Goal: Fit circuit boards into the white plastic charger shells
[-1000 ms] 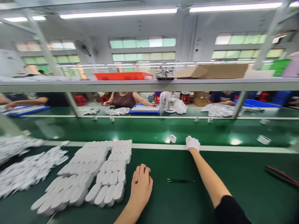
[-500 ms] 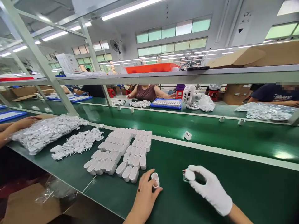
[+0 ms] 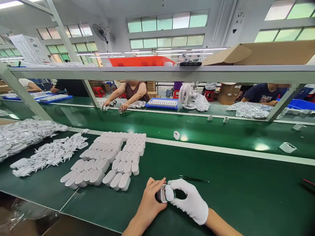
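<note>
My bare left hand (image 3: 152,198) grips a white oval plastic housing (image 3: 162,194), its open end turned to the right. In its white glove, my right hand (image 3: 188,200) pinches a small white oval cap with a green circuit board (image 3: 169,193) at the mouth of the housing. Cap and housing meet or nearly meet; how far the board sits inside is hidden. Just beyond the glove lies a pair of dark tweezers (image 3: 194,179). Rows of white oval housings (image 3: 98,160) stand on the green table to the left of my hands.
A heap of small white plastic parts (image 3: 49,154) and a bag of similar parts (image 3: 27,134) lie farther left. Beyond a white strip runs a green conveyor belt (image 3: 137,121) carrying scattered housings. A shelf (image 3: 157,74) crosses overhead. Co-workers sit across the belt.
My right hand has moved left, bringing the cap with the board to the housing in my left hand. The view has turned right, and the tweezers now show.
</note>
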Demonstrator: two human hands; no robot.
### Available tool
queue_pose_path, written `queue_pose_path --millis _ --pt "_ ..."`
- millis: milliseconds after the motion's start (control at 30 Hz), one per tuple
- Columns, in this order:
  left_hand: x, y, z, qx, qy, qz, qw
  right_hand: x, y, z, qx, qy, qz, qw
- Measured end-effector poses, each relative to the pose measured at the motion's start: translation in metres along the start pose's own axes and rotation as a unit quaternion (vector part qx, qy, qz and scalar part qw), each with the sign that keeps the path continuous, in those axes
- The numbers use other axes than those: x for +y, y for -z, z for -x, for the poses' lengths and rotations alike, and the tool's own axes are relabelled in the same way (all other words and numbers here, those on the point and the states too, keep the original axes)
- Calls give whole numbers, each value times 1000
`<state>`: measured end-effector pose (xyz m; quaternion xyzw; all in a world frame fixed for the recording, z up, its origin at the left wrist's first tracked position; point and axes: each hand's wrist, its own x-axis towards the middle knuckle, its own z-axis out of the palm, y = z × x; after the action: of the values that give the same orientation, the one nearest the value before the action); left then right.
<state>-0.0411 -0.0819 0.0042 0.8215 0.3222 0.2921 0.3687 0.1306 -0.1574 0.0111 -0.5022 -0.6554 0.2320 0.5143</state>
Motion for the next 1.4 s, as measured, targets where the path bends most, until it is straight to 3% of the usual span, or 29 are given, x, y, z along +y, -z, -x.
queue_pose_path --millis 233,567,767,967,1200,1400 --pt "-4 -1 2 1 -9 -45 999 -2 -6 1 -3 99 113 989" --pt "-11 -2 6 -3 -44 -57 997 -9 -4 -5 -78 125 168 975" --pt "-10 3 5 -12 -40 -62 997 -7 -3 0 1 137 155 978" --pt "-11 4 6 -14 -57 -48 997 -4 -6 -1 -44 141 171 974" --pt "-12 4 7 -1 -69 -46 997 -7 -7 0 -2 150 157 976" --pt "-11 6 7 -18 -61 -51 997 -3 -9 -2 -25 158 172 972"
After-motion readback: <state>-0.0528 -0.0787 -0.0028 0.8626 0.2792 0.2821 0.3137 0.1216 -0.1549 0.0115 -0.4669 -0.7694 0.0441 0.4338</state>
